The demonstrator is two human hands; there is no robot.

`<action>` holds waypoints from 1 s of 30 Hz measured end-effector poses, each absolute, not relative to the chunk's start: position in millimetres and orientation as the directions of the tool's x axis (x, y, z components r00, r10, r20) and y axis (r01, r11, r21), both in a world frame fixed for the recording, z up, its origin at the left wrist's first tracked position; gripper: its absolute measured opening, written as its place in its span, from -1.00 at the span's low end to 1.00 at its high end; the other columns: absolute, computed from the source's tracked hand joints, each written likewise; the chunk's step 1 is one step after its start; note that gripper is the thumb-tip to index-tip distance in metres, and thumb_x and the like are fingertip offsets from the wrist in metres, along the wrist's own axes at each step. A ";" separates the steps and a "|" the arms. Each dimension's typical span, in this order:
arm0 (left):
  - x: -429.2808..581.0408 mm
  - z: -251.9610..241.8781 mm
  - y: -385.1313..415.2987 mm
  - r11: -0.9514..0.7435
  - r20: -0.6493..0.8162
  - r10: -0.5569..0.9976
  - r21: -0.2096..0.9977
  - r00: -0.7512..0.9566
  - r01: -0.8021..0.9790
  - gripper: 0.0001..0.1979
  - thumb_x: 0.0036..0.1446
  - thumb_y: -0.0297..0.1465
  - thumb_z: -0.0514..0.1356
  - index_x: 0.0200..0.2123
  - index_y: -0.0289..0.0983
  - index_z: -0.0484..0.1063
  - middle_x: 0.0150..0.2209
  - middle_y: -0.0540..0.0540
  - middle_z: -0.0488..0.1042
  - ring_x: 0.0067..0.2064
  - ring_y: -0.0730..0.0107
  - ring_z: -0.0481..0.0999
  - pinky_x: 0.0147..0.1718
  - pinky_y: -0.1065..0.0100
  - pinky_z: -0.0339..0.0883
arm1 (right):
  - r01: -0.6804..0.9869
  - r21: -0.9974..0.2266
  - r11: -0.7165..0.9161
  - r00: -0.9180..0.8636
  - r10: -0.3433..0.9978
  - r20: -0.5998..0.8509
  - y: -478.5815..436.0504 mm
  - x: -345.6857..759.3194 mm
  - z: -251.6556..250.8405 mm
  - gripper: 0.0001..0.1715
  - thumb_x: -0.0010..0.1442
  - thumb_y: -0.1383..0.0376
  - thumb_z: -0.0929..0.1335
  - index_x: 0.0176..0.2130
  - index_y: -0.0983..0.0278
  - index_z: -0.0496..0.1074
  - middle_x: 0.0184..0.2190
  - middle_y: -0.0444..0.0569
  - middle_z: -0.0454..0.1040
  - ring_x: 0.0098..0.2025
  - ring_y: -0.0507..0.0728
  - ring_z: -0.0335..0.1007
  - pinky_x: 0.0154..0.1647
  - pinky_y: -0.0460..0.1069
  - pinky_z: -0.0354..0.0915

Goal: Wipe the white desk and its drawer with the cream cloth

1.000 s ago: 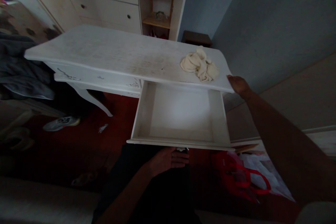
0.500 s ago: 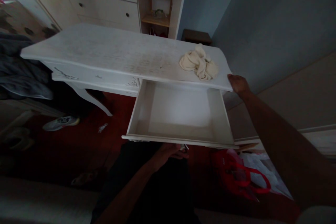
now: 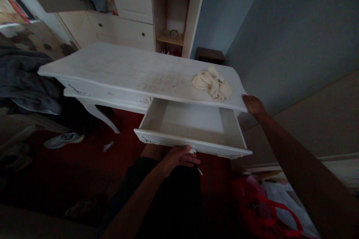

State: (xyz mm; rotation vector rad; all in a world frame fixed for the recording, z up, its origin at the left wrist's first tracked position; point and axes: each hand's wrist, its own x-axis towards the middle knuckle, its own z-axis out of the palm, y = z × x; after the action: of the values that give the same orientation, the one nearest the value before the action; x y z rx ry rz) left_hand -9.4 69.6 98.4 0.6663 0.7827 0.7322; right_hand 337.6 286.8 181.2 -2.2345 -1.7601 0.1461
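Note:
A white desk (image 3: 117, 63) with worn, smudged paint has one drawer (image 3: 193, 143) pulled out toward me; the visible inside of the drawer holds nothing. My left hand (image 3: 179, 160) is closed at the drawer's front, its thumb and fingers about the small white knob (image 3: 192, 151). A thin white stick (image 3: 199, 171) shows just below those fingers; what it is I cannot tell. At the desk's right front corner, my right hand (image 3: 254, 106) grips the edge of the top. To its left, a crumpled cream cloth (image 3: 213, 84) lies on the desktop.
Behind the desk stands a white cabinet (image 3: 134, 3) with open shelves. A red bag (image 3: 252, 201) and white plastic are on the floor at right. A shoe (image 3: 64, 140) lies at left, below a heap of dark clothing (image 3: 25, 78). A grey wall (image 3: 297, 37) rises at right.
My view has tilted up, so the desk sits lower in the picture. The drawer's outer front shows more, and the drawer looks pushed slightly inward. Both hands keep their places on the desk.

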 end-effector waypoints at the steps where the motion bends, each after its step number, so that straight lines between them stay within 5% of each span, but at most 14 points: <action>1: -8.4 98.9 77.0 0.582 -0.386 0.777 0.741 0.497 -0.335 -0.48 0.02 0.01 0.27 -0.28 -0.39 0.55 -0.26 -0.34 0.63 -0.11 -0.05 0.62 -0.14 0.12 0.46 | 0.931 -0.294 -0.215 0.253 0.963 0.097 286.9 337.7 180.8 -0.39 0.35 0.07 0.09 -0.14 0.42 0.51 -0.10 0.37 0.51 -0.09 0.32 0.41 -0.14 0.07 0.21; 11: 5.0 102.1 155.3 0.657 -0.489 0.748 0.642 0.449 -0.396 -0.60 0.26 -0.20 0.07 -0.35 -0.41 0.52 -0.24 -0.35 0.63 -0.24 0.18 0.64 -0.15 0.24 0.47 | 0.911 -0.365 -0.193 0.260 0.955 0.144 285.8 340.5 174.1 -0.42 0.28 -0.01 0.10 -0.29 0.28 0.49 -0.25 0.25 0.54 -0.21 0.30 0.45 -0.21 0.08 0.26; 23: 28.8 93.1 215.0 0.475 -0.432 0.879 0.757 0.201 -0.448 -0.63 0.25 -0.19 0.06 -0.37 -0.37 0.48 -0.28 -0.35 0.62 -0.26 0.15 0.63 -0.05 0.11 0.45 | 0.896 -0.415 -0.161 0.246 0.956 0.161 284.7 340.7 172.6 -0.46 0.23 -0.04 0.11 -0.36 0.24 0.44 -0.32 0.20 0.52 -0.25 0.29 0.43 -0.21 0.11 0.27; 30: 37.1 94.2 228.2 0.454 -0.428 0.884 0.685 0.189 -0.569 -0.71 0.22 -0.24 0.08 -0.32 -0.36 0.44 -0.28 -0.35 0.62 -0.23 0.16 0.63 0.01 0.12 0.41 | 0.885 -0.433 -0.172 0.263 0.951 0.161 283.4 341.5 172.4 -0.41 0.22 -0.07 0.10 -0.30 0.27 0.47 -0.26 0.23 0.53 -0.22 0.30 0.44 -0.19 0.11 0.27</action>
State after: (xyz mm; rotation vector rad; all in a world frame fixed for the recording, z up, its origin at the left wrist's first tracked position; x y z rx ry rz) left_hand 37.1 228.2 94.2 0.4186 0.8988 1.0639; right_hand 341.5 283.4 172.4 -2.1008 -1.6611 0.2017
